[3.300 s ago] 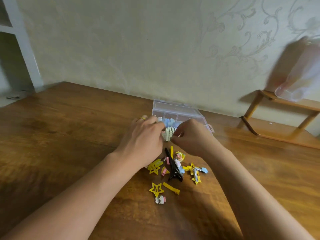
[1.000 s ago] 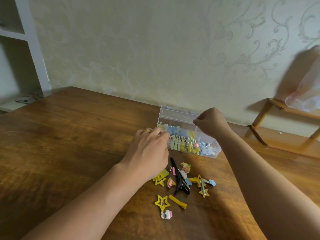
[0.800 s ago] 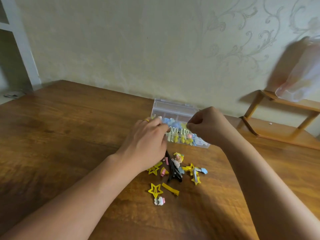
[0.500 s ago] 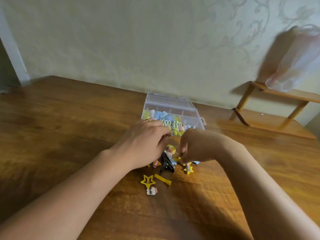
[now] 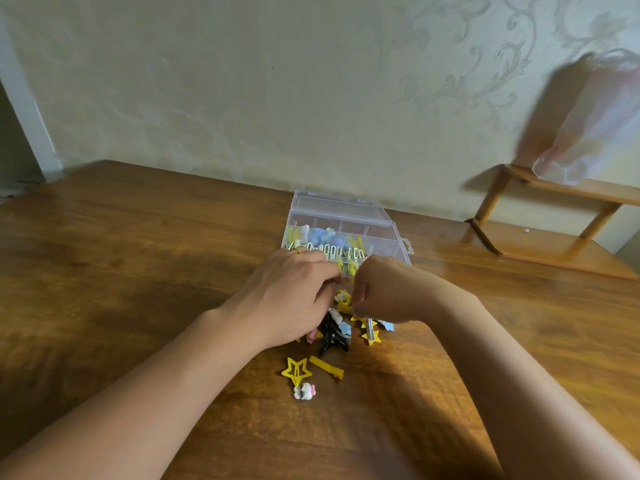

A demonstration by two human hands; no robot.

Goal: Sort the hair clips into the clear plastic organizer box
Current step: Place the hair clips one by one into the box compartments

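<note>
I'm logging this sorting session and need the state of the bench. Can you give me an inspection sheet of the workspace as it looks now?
Surface: wooden table, glossy, grain visible.
Job's things: clear organizer box open at the far edge, some compartments holding blue and yellow clips; loose clip pile in front of it, including yellow star clip, yellow bar clip and black claw clip.
Clutter: nothing seen.
Grippers: left hand rests over the pile's left side; right hand, fingers curled, pinches at a yellow clip.
Cables: nothing seen.
Surroundings: patterned wall; wooden rack with plastic bag at right.
</note>
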